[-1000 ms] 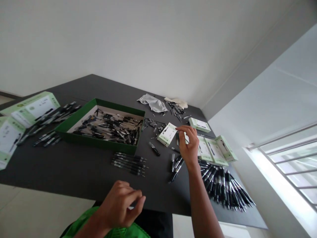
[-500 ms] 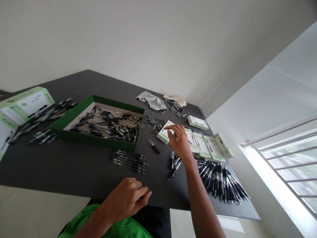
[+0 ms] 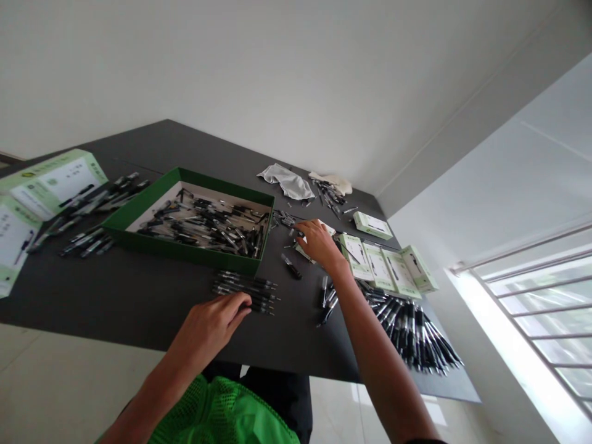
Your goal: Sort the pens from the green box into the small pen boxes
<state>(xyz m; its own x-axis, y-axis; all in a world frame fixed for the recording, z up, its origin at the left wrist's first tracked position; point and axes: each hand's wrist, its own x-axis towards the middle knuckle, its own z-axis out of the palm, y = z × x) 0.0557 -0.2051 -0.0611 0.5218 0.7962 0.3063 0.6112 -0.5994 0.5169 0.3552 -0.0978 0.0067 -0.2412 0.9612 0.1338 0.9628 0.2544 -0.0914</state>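
The left hand has thumb and index finger drawn close together at the near edge of the row of pens; whether a barrel is pinched between them cannot be told. The right hand is palm down, fingers bent, above a white-and-green box that it partly covers; its fingertips are at small dark parts, and a grip on one cannot be confirmed. The row of pens lies on the tabletop, side by side, narrow tips toward the right. Judged by appearance, each pen is light and stiff, with a smooth clear barrel liable to roll or slip; take hold at the dark grip section and keep clear of the tip, which is likely the fragile end. The small parts should be very light and best taken by a fingertip pinch. Just behind the row stands the green tray, containing a loose heap of pen parts. A single pen lies between the tray and the right forearm. Further right are opened cartons and a fan of pens; a grey cloth lies at the rear.
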